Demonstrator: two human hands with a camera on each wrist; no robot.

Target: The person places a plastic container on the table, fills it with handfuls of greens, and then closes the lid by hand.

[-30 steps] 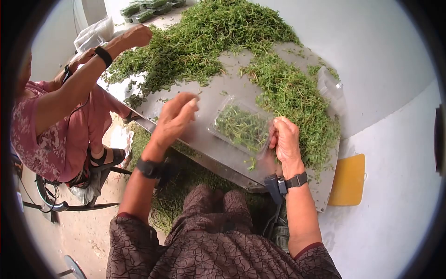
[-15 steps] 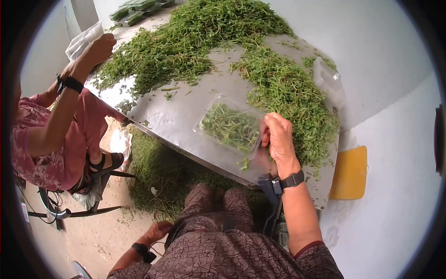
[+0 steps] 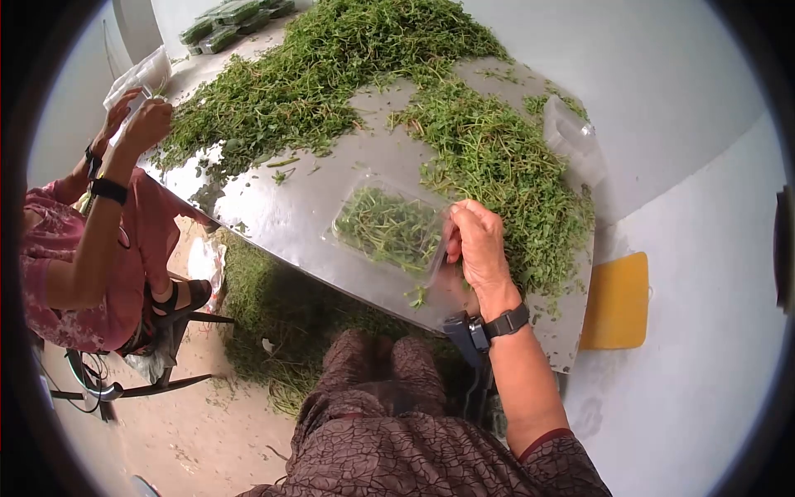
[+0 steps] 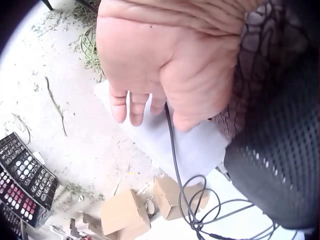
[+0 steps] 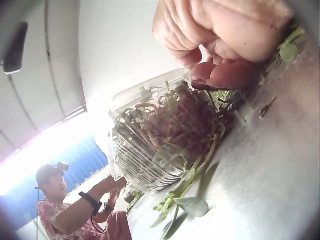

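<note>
On the metal table stands a clear plastic container filled with leafy green stems. My right hand pinches its right edge between thumb and curled fingers. In the right wrist view the container's ribbed wall shows, and a leafy sprig lies against its base. My left hand is out of the head view; the left wrist view has it palm toward the camera, fingers hanging relaxed, above a white surface. A black cable runs behind its fingers.
Heaped greens cover the table's far and right parts. Packed containers are stacked far left. Another person sits at left, hands raised. Cut stems lie under the table. Cardboard boxes sit beside the coiled cable.
My left hand has moved from above the table down beside my body and out of the head view. The right hand keeps hold of the container. The other person's hands have shifted left and down.
</note>
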